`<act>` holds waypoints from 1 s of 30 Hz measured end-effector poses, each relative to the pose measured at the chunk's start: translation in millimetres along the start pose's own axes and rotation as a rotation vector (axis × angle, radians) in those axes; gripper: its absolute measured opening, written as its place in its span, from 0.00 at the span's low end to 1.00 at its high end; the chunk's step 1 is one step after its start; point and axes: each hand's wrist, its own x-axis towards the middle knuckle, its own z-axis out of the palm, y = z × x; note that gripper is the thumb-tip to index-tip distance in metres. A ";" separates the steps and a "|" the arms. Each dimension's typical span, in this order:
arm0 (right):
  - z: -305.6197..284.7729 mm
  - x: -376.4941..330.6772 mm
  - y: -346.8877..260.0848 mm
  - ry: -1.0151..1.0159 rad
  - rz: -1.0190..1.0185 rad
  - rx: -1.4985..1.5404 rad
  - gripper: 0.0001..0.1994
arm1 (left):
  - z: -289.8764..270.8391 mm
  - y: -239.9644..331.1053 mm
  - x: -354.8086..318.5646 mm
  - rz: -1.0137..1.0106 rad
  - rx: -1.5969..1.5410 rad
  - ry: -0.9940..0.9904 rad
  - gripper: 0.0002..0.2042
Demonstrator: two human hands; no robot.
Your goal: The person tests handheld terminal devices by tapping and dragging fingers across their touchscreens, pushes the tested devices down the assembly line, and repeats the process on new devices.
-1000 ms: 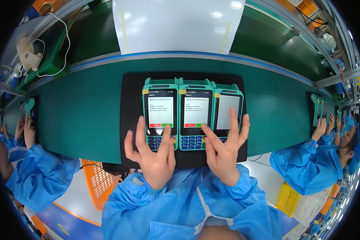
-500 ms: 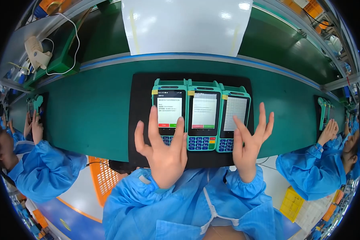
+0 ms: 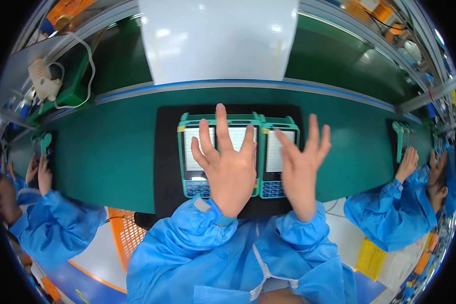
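Three handheld payment terminals in teal frames lie face up side by side on a black mat [image 3: 166,167]. Lined white screens show on the left terminal [image 3: 191,157], the middle terminal [image 3: 236,137] and the right terminal [image 3: 274,159]. My left hand [image 3: 231,175] hovers with spread fingers over the middle one and part of the left one, covering much of the middle keypad. My right hand [image 3: 300,172] is open beside the right terminal, its index finger over that screen's upper part. Whether any fingertip touches glass I cannot tell.
The mat lies on a green worktable [image 3: 106,162]. A white sheet [image 3: 218,40] hangs behind it. Co-workers in blue smocks sit at left [image 3: 55,218] and right [image 3: 395,213], each with a device. An orange basket [image 3: 124,230] stands below the table edge.
My left hand has moved right, from the left terminal to over the middle one. The left and middle screens have switched from text with red and green buttons to lined white pages.
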 end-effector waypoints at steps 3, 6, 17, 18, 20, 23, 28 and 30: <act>-11.6 -3.2 12.2 0.047 0.056 -0.047 0.17 | -7.1 -10.5 -1.5 -0.030 0.107 0.022 0.12; -8.7 -4.7 17.4 0.033 0.071 -0.025 0.16 | -9.3 -24.2 -3.8 -0.059 0.093 0.036 0.13; -6.4 -40.6 62.0 0.013 -0.178 -0.248 0.17 | 4.9 -21.7 -40.8 -0.015 0.013 0.055 0.21; -3.5 -47.5 65.2 0.003 -0.194 -0.222 0.17 | 2.9 -22.3 -50.2 -0.030 0.025 0.051 0.20; -8.5 -57.7 63.4 0.044 -0.277 -0.284 0.18 | 2.5 -19.7 -65.1 -0.049 0.041 0.041 0.17; -12.6 -72.8 59.0 -0.012 -0.269 -0.288 0.19 | -3.0 -20.8 -84.9 -0.060 0.069 0.014 0.18; -27.6 -79.0 66.2 -0.142 -0.153 -0.286 0.18 | -7.6 -19.1 -78.5 -0.015 0.063 -0.024 0.18; -22.6 -77.0 54.2 -0.094 -0.112 -0.196 0.17 | -9.7 -18.3 -76.1 0.021 0.126 -0.013 0.19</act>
